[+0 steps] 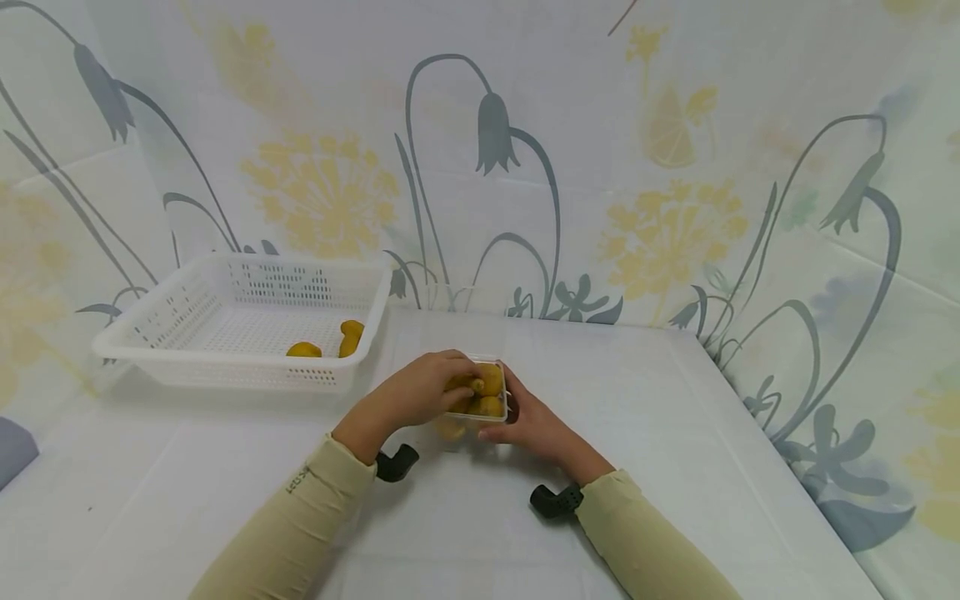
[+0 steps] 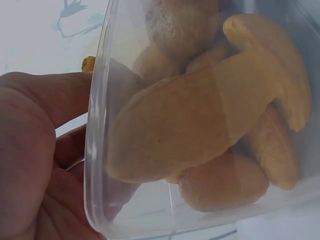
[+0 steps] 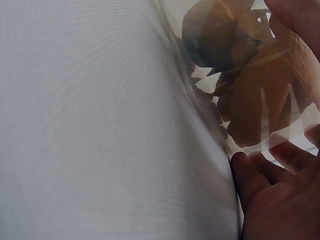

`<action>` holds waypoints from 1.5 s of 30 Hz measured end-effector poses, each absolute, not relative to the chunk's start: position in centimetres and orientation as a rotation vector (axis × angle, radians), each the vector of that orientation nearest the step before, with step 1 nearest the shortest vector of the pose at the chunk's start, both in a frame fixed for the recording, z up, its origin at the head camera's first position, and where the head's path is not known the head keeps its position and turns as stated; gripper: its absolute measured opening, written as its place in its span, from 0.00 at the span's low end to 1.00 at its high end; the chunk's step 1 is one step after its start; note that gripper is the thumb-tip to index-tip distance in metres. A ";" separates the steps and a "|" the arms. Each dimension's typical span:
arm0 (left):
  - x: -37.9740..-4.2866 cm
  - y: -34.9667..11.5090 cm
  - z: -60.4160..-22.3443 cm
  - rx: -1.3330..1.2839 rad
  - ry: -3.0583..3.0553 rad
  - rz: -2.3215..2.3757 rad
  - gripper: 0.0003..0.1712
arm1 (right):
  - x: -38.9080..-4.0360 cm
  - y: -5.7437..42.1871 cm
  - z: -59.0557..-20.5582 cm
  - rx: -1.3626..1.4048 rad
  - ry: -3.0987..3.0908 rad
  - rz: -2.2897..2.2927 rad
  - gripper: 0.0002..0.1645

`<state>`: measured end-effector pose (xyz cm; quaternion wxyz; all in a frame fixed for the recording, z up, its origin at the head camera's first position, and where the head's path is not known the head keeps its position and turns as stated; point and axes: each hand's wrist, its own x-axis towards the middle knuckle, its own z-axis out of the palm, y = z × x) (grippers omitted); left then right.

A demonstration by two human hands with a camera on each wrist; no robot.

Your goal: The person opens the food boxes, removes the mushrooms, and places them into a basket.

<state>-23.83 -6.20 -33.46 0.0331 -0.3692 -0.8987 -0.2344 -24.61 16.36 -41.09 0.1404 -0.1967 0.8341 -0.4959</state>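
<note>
A clear plastic box (image 1: 480, 417) stands on the white table, holding several yellow-brown mushrooms (image 1: 491, 407). My left hand (image 1: 423, 390) reaches over its rim from the left, thumb and fingers around a mushroom (image 1: 459, 384) at the top. In the left wrist view, a thick-stemmed mushroom (image 2: 185, 125) shows through the wall, and part of the left hand (image 2: 30, 155) is above the rim. My right hand (image 1: 542, 427) grips the box's right side, thumb near the front and fingers farther back. The right wrist view shows fingers (image 3: 260, 172) against the clear wall.
A white perforated basket (image 1: 225, 372) stands at the left back, with a rounded yellow mushroom (image 1: 303, 350) and a longer yellow one (image 1: 350, 337) inside. Behind the table hangs a flower-printed cloth (image 1: 525, 208). A grey object (image 1: 13, 450) shows at the left edge.
</note>
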 end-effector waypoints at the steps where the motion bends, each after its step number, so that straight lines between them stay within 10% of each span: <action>1: -23.8 -6.2 -33.5 -1.131 -2.760 -0.724 0.15 | -24.6 16.4 -41.1 -0.567 2.408 -1.435 0.68; 45: -22.9 -7.1 -31.1 -0.975 -2.680 -0.706 0.18 | -24.6 16.3 -41.1 -0.630 2.433 -1.416 0.66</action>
